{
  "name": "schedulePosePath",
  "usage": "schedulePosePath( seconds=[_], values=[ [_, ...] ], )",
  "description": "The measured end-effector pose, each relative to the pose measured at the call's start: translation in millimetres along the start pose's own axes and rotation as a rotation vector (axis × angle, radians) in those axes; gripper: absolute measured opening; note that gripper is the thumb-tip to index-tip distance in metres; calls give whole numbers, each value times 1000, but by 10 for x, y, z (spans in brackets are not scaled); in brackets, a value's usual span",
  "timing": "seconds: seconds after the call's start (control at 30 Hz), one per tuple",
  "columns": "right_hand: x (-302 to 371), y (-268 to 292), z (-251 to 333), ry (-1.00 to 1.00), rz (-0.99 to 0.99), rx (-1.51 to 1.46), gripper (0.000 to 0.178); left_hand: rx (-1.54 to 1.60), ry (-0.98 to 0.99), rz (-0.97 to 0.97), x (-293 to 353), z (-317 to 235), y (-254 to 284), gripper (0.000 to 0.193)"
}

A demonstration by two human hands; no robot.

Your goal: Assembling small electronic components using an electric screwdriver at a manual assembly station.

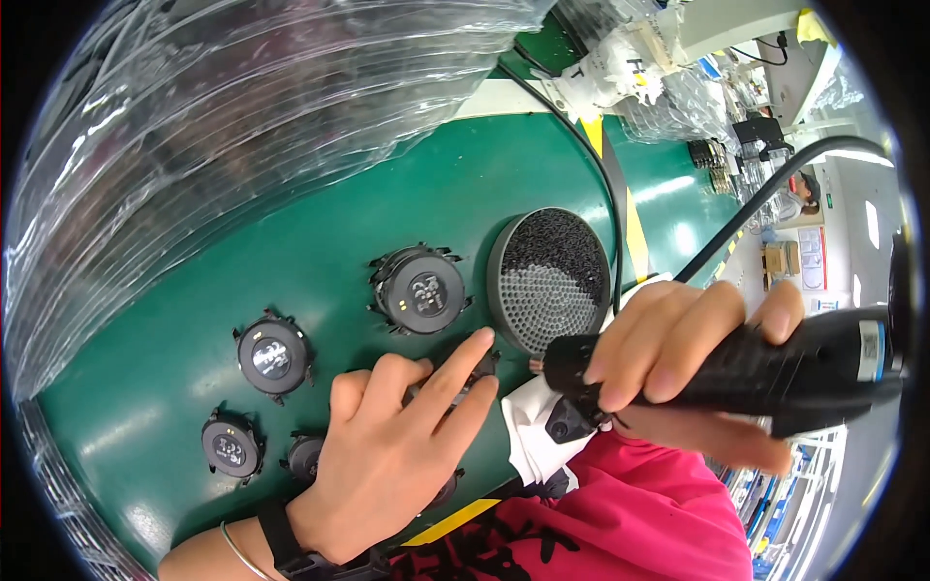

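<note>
My right hand (678, 339) is wrapped round a black electric screwdriver (756, 373), which lies nearly level, its tip pointing left toward my other hand. Under the fingers of my left hand (397, 436) is a round black watch case (477, 373), partly hidden between index finger and thumb. Just beyond it lies another watch case (421, 290), back side up, with small lugs around its rim. A round dish (499, 310) with a dimpled bottom stands near the screwdriver tip, its far part covered with tiny black pieces, likely screws.
More watch cases (274, 355) lie to the left on the green mat (194, 300), some partly behind my left hand. Clear plastic sheeting (242, 126) hangs along the far left. A black cable (775, 184) arches at the right. White cloth (538, 431) lies by my pink top.
</note>
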State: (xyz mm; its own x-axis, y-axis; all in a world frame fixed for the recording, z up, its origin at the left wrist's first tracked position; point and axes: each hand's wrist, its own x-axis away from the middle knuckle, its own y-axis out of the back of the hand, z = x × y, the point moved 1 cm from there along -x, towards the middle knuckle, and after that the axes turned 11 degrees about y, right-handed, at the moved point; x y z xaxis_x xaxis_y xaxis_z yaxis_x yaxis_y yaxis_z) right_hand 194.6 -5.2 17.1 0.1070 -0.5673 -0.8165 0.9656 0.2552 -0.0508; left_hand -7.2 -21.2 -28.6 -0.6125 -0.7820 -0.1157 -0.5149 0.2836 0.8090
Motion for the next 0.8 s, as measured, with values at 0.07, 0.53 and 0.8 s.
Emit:
schedulePosePath(
  seconds=[0.07,0.53,0.8],
  values=[
    [-24,149,-12,66,-164,53,73,-64,8,16,-51,-24,-36,51],
    [61,636,-184,5,-191,157,83,-112,30,1,-253,-95,-248,49],
    [99,630,-154,11,-92,136,84,-59,32,-19,-217,-73,-294,41]
  ],
)
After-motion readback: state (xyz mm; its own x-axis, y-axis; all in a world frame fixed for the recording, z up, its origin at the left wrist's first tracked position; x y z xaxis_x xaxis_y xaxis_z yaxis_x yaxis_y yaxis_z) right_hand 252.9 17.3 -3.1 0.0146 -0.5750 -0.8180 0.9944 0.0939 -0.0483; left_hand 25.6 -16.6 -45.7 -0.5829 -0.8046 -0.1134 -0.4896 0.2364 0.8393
